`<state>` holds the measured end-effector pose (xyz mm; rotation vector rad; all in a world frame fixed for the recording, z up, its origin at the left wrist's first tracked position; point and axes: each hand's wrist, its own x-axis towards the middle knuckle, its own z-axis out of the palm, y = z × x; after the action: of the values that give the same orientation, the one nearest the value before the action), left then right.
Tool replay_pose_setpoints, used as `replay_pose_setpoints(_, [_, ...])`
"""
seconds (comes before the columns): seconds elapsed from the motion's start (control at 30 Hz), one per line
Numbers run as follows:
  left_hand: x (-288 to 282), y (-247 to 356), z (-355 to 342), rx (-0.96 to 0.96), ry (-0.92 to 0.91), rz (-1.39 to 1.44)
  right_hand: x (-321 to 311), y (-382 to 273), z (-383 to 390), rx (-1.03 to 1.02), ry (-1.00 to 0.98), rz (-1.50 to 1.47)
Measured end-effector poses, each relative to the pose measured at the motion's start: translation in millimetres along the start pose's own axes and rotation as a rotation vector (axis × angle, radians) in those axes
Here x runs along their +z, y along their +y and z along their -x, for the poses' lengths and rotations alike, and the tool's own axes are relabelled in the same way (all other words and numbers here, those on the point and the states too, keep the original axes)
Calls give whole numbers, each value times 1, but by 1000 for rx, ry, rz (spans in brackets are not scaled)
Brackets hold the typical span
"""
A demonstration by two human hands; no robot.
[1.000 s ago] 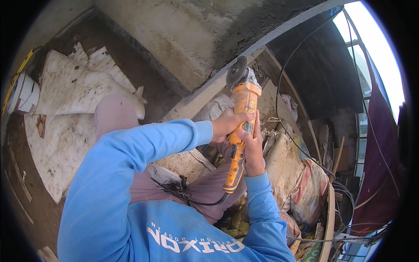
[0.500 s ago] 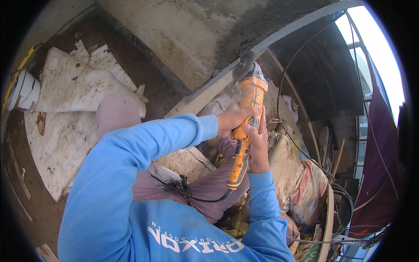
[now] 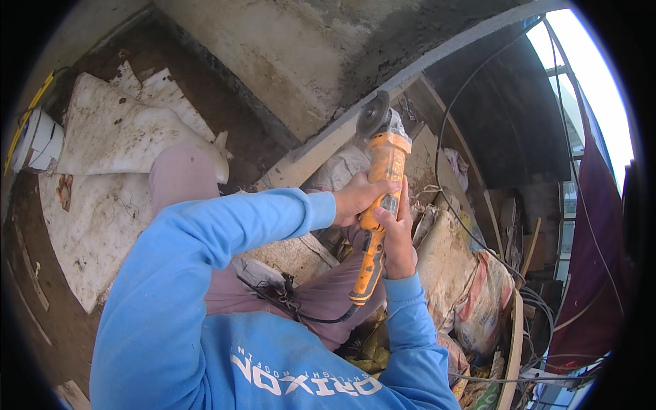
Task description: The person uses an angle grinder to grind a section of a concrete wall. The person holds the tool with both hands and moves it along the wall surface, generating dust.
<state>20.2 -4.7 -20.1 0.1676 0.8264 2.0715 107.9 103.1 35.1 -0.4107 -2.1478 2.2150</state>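
Note:
An orange angle grinder [image 3: 386, 167] with a dark round disc [image 3: 373, 115] at its far end is held in both my hands. My left hand [image 3: 359, 196] wraps round its body from the left. From the right, my right hand [image 3: 399, 236] closes round the middle, its thumb lying on the casing. The disc is beside the edge of a pale concrete ledge [image 3: 328, 147]; whether they touch I cannot tell. A black power cord [image 3: 321, 318] leaves the grinder's near end and runs left across my lap.
Stained white sheets [image 3: 102, 198] lie on the floor at left, near a white bucket [image 3: 46, 140]. To the right are dirty sacks [image 3: 444, 273], a dark panel [image 3: 502, 102], a wooden strip [image 3: 514, 342] and loose cables [image 3: 540, 307]. A concrete wall [image 3: 287, 61] stands ahead.
The grinder and both hands have shifted slightly left and toward me. The disc now shows more of its flat face. My grip stays the same.

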Motion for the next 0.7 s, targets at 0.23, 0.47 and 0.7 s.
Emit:
replay_pose_setpoints(0.23, [-6, -9, -3, -33, -3, -57, -7, 11, 0, -9, -13, -13])
replay_pose_setpoints(0.47, [-11, -19, -6, -2, -27, 10, -1, 9, 3, 32, -1, -24])
replay_pose_setpoints(0.7, [-13, -22, -5, -7, -37, 12, -5, 14, 5, 35, -2, 4])
